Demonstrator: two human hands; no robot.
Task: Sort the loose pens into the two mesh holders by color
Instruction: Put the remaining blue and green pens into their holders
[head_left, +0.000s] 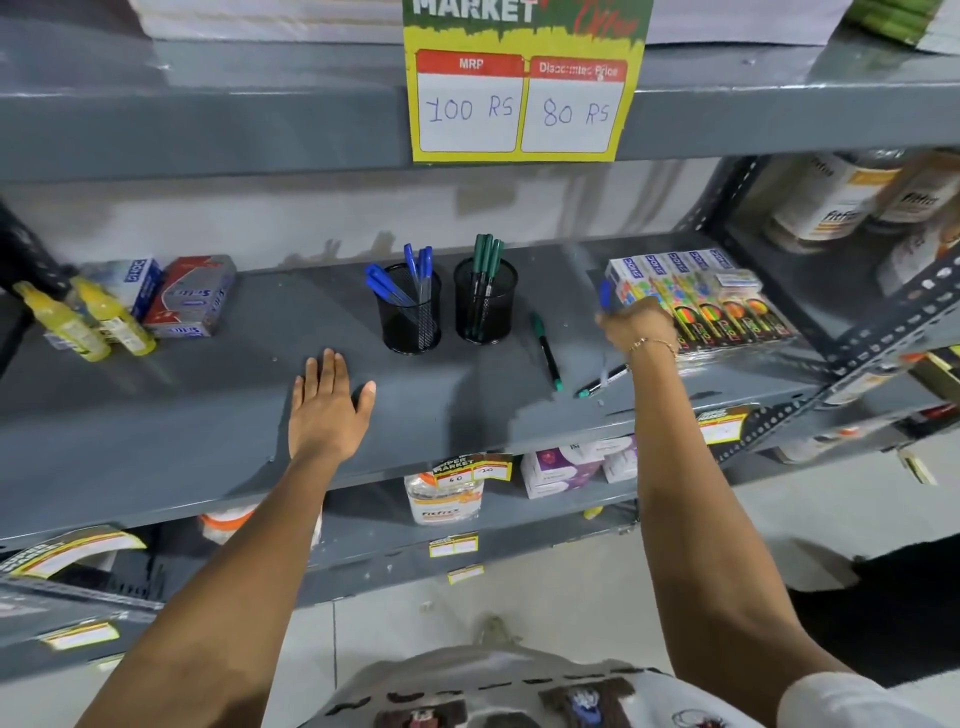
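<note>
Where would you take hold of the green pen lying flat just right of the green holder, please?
Pinch the green pen at mid-barrel from above, thumb and finger on its long sides. It lies flat on the shelf, cap toward the back, with bare shelf on both sides. The right hand, shut on a blue pen, is nearest; the left hand rests flat.

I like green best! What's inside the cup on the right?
Green pens stand in the right cup, caps up. Their lower ends are dim behind the dark mesh.

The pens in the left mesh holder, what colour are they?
Blue pens, seen in the head view.
</note>
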